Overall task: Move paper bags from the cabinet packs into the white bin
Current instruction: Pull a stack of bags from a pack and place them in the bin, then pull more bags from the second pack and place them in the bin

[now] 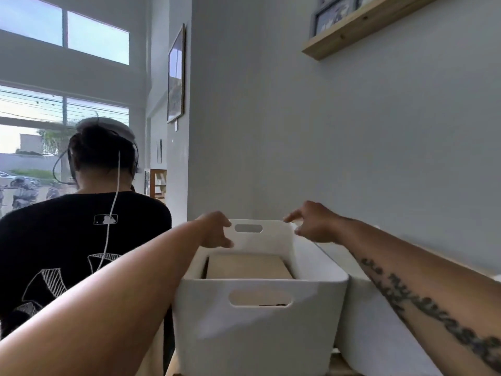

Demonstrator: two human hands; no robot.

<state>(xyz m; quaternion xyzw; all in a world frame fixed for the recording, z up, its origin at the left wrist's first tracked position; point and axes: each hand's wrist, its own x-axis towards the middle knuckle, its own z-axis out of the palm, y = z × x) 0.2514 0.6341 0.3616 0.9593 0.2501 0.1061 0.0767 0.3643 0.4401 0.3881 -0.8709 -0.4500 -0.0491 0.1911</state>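
Brown paper bags [248, 266] flat in white bin [257, 321], long axis running away from camera, below and just nearer than both hands. Left hand [217, 230] and right hand [311, 226] at far rim corners, equally near, fingers loosely curled, holding nothing.

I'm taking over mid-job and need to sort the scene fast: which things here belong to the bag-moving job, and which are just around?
Part of the job:
white bin
brown paper bags lying inside it
left hand and right hand, both at the bin's far corners

Just around:
second white bin beside it on the right
person in a black shirt
wooden shelf
framed picture
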